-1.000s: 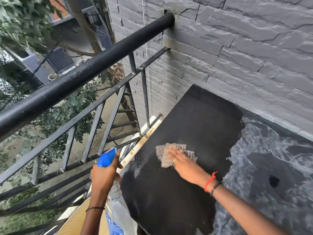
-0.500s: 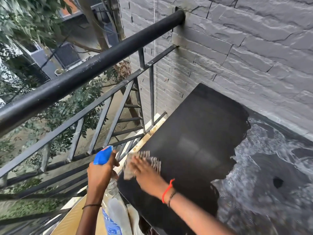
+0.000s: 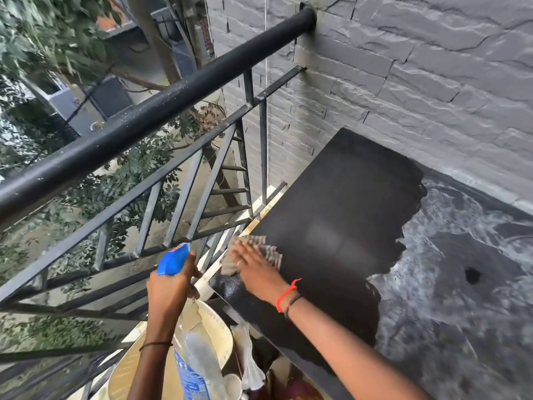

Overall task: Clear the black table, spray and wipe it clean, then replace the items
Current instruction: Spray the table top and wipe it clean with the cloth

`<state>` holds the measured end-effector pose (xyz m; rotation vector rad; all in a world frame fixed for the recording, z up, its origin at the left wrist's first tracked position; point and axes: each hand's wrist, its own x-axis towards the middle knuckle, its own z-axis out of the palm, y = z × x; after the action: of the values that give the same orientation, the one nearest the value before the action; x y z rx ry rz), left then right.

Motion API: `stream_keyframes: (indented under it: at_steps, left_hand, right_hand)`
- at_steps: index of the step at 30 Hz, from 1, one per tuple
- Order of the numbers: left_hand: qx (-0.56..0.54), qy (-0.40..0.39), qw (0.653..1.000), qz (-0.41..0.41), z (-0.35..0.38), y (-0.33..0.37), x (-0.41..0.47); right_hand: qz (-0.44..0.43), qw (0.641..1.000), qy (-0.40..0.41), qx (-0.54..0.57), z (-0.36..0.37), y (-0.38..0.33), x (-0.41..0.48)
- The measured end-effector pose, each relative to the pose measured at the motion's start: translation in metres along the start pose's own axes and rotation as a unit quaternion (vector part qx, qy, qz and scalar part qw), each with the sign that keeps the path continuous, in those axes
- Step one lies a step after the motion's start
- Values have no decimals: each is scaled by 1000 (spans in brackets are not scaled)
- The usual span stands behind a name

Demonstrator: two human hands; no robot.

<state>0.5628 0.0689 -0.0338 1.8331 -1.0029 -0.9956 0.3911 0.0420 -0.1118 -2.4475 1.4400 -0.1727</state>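
A person's view looks down onto a balcony corner. A black desk (image 3: 340, 215) fills the centre and right of the frame, pushed against a grey brick wall (image 3: 418, 82) at the upper right. Its left part looks dark and clean; its right part is covered in pale, streaky foam (image 3: 461, 269). The right hand (image 3: 253, 269) lies flat, fingers spread, pressing a striped grey cloth (image 3: 259, 249) onto the desk's left edge, low in the middle of the frame. A red thread and a dark band circle that wrist. The left hand (image 3: 170, 290), at lower centre-left, has its fingers wrapped around the neck of a clear spray bottle (image 3: 196, 362) with a blue trigger head (image 3: 173, 259), held beside the desk. A black metal railing (image 3: 150, 116) crosses the left half, with trees beyond.
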Motion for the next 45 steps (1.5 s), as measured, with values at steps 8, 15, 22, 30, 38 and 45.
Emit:
stream_keyframes:
  at_steps: [8, 15, 22, 30, 38, 45]
  left_hand:
    - [32, -71, 997, 24, 3, 1, -24]
    - [17, -72, 997, 19, 17, -7, -25]
    - [48, -146, 986, 71, 57, 14, -56]
    - [81, -216, 972, 39, 104, 28, -93]
    - [117, -302, 946, 32, 148, 15, -154]
    - [158, -349, 923, 42, 186, 9, -195]
  right_hand:
    - [6, 999, -6, -38, 43, -34, -141]
    - [149, 987, -33, -53, 19, 43, -163]
    - [116, 992, 23, -48, 48, -3, -161]
    - [217, 964, 130, -79, 72, 1, -296]
    - [400, 902, 162, -17, 78, 28, -423]
    - [420, 893, 164, 18, 82, 19, -432]
